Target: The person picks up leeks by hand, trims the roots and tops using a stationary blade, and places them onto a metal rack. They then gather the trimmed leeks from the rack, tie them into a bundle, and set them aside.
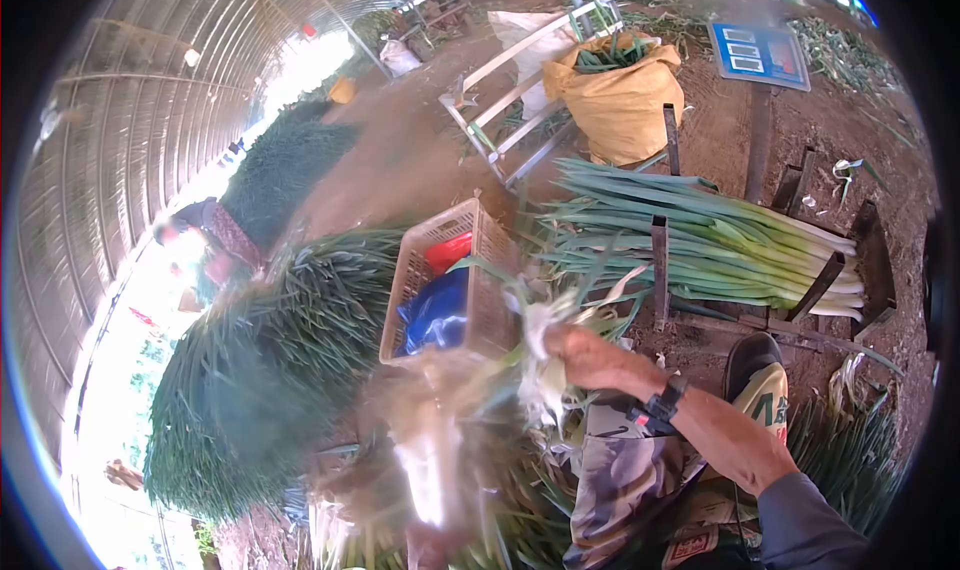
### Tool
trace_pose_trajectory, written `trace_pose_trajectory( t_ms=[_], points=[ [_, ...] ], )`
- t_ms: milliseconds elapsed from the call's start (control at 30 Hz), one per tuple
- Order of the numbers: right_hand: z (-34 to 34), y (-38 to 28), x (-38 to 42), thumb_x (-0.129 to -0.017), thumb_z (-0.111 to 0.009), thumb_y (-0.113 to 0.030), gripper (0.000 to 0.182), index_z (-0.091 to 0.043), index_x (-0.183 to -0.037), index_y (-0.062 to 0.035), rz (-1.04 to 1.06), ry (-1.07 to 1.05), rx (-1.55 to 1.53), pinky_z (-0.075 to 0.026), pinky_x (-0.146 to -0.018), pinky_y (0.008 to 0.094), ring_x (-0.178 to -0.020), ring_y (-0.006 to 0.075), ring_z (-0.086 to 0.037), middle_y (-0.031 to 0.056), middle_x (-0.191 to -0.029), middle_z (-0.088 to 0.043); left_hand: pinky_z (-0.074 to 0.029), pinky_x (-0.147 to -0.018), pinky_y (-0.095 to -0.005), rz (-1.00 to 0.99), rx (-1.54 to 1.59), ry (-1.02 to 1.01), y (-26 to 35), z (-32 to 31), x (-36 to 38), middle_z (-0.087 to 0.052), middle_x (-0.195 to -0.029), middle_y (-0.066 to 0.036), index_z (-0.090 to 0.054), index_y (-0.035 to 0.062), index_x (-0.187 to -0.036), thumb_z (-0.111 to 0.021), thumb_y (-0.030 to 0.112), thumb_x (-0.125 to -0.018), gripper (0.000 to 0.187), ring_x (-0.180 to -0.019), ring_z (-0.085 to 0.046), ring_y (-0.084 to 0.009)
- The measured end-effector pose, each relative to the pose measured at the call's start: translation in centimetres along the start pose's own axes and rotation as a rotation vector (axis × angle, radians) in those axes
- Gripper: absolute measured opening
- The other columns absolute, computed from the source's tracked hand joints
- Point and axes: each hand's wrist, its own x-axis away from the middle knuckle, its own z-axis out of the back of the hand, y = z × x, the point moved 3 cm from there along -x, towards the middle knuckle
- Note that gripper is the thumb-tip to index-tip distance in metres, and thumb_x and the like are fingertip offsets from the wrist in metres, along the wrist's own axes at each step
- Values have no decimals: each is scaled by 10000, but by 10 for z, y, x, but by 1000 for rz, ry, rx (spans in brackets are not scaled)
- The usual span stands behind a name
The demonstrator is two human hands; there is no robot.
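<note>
My right hand (580,357), with a dark watch on its wrist, is closed around a ragged bunch of pale green onion leaves and skins (545,365). A bright, motion-smeared shape at the bottom centre seems to be my left hand (425,485); its fingers cannot be made out. Below and around it lie blurred green onions (490,520). Just beyond my hands stands a beige plastic crate (478,290) holding a blue item (437,310) and a red item (448,253). To the right, long green onions (700,235) rest in a metal rack, white ends facing right.
A large heap of green onions (290,360) lies left, with a blurred person (225,235) behind it. A yellow sack (620,100) stands by a metal frame (520,100) at the back. A blue scale display (760,55) tops a post. Rack uprights (660,270) stick up near my right arm.
</note>
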Motion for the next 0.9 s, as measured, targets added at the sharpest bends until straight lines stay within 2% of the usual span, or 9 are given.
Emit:
trace_pose_trajectory(
  t_ms=[33,100,233,267,500,600,700,767,900],
  points=[
    [-7,-10,2,-785,-587,79,433,-630,-1215,55,135,19,-3,-604,-842,385,-989,296,-665,231,-1116,-662,-500,-1003,-527,-23,14,-15,6,-5,-1,-706,-1162,-228,-652,-85,-1244,-586,477,-986,621,-1100,-681,-338],
    [-17,-28,5,-862,-651,-94,368,-653,-1219,-5,-23,-104,-178,-589,-824,413,-924,279,-677,171,-1077,-683,-548,-947,-488,-69,45,-56,20,-22,-8,-730,-1091,-199,-669,-88,-1201,-646,425,-958,568,-1020,-712,-315],
    [-32,-56,-6,-774,-554,33,395,-643,-1159,54,249,1,155,-572,-761,481,-866,378,-699,261,-991,-691,-561,-905,-464,-34,-34,-37,26,-39,-22,-735,-1046,-180,-677,-86,-1174,-668,400,-939,540,-973,-718,-297],
    [-27,-54,-9,-779,-580,-18,318,-633,-1089,25,198,10,124,-528,-680,507,-775,391,-680,227,-820,-669,-564,-895,-457,-19,-59,-31,25,-42,-24,-736,-1035,-176,-679,-85,-1167,-673,394,-934,532,-961,-719,-293],
    [-30,-40,-47,-769,-650,-76,273,-601,-1020,18,247,167,463,-533,-610,485,-694,361,-696,179,-759,-669,-587,-823,-414,22,-173,10,23,-45,-30,-743,-956,-143,-693,-81,-1120,-711,349,-901,484,-879,-729,-263],
    [-38,-33,-50,-781,-645,-84,268,-595,-1020,28,200,143,471,-534,-592,490,-681,365,-697,177,-748,-670,-588,-761,-377,30,-186,24,31,-49,-29,-739,-896,-114,-704,-73,-1080,-737,303,-865,434,-815,-724,-233],
    [-35,-33,-52,-786,-615,-87,95,-667,-774,-9,183,244,514,-552,-610,467,-670,351,-680,189,-759,-654,-572,-679,-327,35,-94,40,28,-45,-24,-726,-825,-77,-719,-56,-1026,-766,217,-802,356,-739,-704,-187],
    [-21,0,-69,-826,-564,-70,134,-653,-780,19,-143,232,563,-546,-580,440,-624,316,-667,200,-757,-662,-560,-682,-325,25,39,62,-10,-22,-17,-725,-833,-83,-725,-50,-1024,-764,179,-782,336,-752,-699,-182],
    [73,21,-66,-861,-616,-43,82,-687,-833,-12,-245,564,53,-534,-562,455,-567,296,-666,141,-630,-662,-621,-782,-417,119,47,135,19,-12,17,-715,-851,-124,-690,-71,-1007,-755,115,-767,311,-795,-719,-247]
  ],
)
